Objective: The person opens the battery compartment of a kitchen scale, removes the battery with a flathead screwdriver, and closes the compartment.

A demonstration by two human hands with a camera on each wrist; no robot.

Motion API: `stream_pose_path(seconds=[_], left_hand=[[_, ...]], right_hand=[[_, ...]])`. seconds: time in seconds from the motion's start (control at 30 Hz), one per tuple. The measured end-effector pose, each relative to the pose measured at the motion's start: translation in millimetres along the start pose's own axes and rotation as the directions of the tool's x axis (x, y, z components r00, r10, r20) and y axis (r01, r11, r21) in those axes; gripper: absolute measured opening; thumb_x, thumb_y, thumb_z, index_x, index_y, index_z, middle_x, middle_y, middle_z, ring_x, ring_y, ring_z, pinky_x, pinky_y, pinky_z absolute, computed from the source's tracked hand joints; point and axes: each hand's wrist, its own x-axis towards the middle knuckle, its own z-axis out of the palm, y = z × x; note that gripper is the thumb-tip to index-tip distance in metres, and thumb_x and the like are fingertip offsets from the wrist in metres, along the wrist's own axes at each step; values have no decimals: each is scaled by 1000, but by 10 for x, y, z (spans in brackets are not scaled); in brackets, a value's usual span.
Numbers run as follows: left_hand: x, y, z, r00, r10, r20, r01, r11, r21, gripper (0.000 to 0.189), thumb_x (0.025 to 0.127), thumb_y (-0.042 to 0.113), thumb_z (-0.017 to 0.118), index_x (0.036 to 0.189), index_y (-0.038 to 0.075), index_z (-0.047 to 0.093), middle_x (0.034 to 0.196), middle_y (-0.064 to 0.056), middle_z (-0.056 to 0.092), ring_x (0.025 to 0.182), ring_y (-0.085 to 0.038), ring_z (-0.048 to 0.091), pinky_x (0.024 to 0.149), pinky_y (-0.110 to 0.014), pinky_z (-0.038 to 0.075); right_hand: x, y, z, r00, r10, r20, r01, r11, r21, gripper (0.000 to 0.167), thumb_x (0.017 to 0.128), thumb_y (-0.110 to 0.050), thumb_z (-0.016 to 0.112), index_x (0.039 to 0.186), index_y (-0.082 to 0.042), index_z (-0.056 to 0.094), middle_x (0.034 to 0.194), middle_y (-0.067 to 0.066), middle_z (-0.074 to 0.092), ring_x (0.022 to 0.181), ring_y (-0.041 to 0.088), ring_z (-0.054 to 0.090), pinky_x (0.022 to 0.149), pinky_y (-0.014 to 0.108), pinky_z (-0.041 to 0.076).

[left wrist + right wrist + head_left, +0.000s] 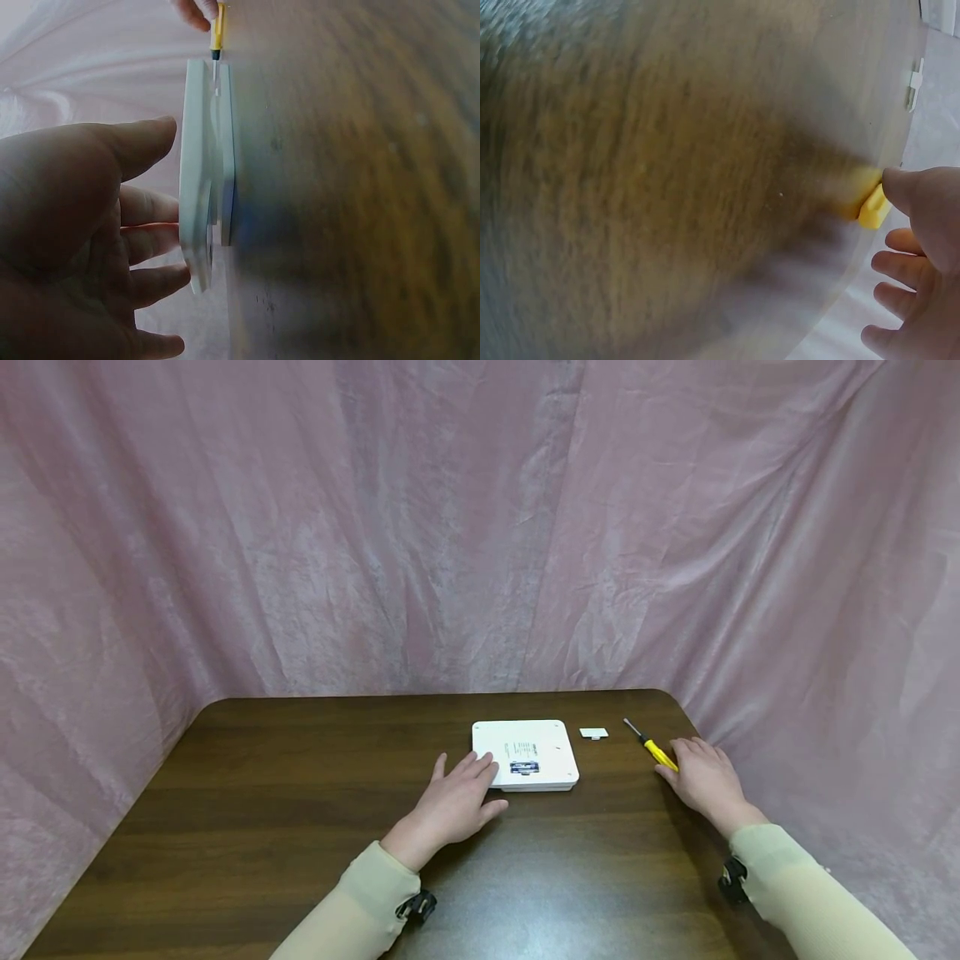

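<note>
A flat white device (pixel 551 768) lies on the table with its label and uncovered battery compartment (pixel 524 767) facing up. Blue batteries show in the compartment. My left hand (pixel 459 797) is at the device's left side, its fingertips touching the casing and its fingers spread. In the left wrist view the device (pixel 193 165) appears edge-on beside the fingers. A screwdriver (pixel 660 755) with a yellow handle lies at the right, its tip pointing away. My right hand (pixel 705 777) is at the handle's near end, the thumb beside the yellow handle (pixel 874 208) and the other fingers loosely bent.
A small white battery cover (pixel 594 733) lies between the device and the screwdriver. The brown wooden table (pixel 300 793) has rounded far corners. Pink drapes (pixel 450 527) hang behind the table and along its sides.
</note>
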Motion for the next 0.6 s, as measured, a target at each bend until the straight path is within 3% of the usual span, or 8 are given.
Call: stream_pose_path(seconds=[0.3,0.6], left_hand=[[5,-1,9,1000,6,-10,-5,1000,6,71,112,55,59,166,10,51,176,-8,40,164,-31,33,128,-74,18],[27,8,17,1000,7,-10,-7,1000,1,70,112,55,60,166,11,51,176,-7,40,164,-31,32,128,-74,17]], right_hand=[[7,26,13,1000,7,1,-7,1000,11,33,102,-19,79,113,11,68,103,26,71,100,49,68,91,66,51],[5,129,75,1000,5,-28,-4,1000,24,25,99,-16,80,91,1,63,81,13,62,74,38,64,72,60,53]])
